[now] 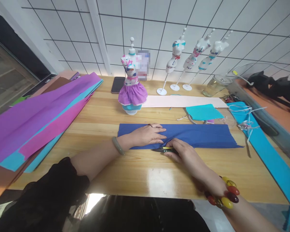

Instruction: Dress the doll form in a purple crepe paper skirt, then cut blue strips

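Observation:
A long strip of dark blue fabric [207, 133] lies across the table, slightly wrinkled near my hands. My left hand [148, 134] rests flat on its left half, fingers stretched out to the right. At the near edge of the strip, my right hand [181, 149] is closed around a dark pointed tool [159, 150] with a yellow part, which looks like thread snips. Its tip points left along the fabric edge; the grip is hidden by my fingers. Beyond the strip stands a small white dress form [130, 69] wearing a gathered purple skirt [132, 94].
Purple, turquoise and pink fabric pieces [45, 109] are layered at the left. Behind are a phone [117, 85], several white dress forms [176, 53] and a glass jar [217, 85]. A pale pink strip [178, 101], turquoise cloth [204, 112] and a grey bin [268, 119] are also there.

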`<state>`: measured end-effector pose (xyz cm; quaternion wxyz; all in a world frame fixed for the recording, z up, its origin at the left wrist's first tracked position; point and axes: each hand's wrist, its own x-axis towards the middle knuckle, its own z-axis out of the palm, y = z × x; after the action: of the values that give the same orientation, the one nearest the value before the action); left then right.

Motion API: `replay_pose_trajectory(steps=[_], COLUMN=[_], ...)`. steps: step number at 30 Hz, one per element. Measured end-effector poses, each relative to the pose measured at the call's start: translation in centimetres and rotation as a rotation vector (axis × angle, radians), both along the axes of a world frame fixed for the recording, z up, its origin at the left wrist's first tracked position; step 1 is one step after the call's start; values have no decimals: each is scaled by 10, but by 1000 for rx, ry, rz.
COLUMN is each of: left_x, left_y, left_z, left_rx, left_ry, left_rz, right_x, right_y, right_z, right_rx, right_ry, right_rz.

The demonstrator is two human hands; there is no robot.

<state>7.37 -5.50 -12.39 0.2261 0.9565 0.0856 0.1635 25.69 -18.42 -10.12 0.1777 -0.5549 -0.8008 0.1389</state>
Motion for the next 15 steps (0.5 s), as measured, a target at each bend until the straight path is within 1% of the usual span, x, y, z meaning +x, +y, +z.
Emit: replay_pose_trajectory(steps=[2,5,8,10,13,15], left_x=[0,-4,-17,-30,-47,-54], left_y=[0,0,2,4,5,6], left_z=[0,6,15,17,16,12], left_rx=[3,6,27,68,137,159], left_ry=[-10,3,23,50,108,118], left_rz=[1,4,12,15,-9,-25], right_x=[1,1,0,0,-1,-2], right_y=[-2,-3,-4,-3,-2,-1], right_z=[0,-1,-1,-1,-1,-2], right_rx=[-5,-15,-35,-46,-40,-28], right_ry=[6,8,-2,-12,-14,-8], right_rz=[-1,-5,-17,-20,-19,-14])
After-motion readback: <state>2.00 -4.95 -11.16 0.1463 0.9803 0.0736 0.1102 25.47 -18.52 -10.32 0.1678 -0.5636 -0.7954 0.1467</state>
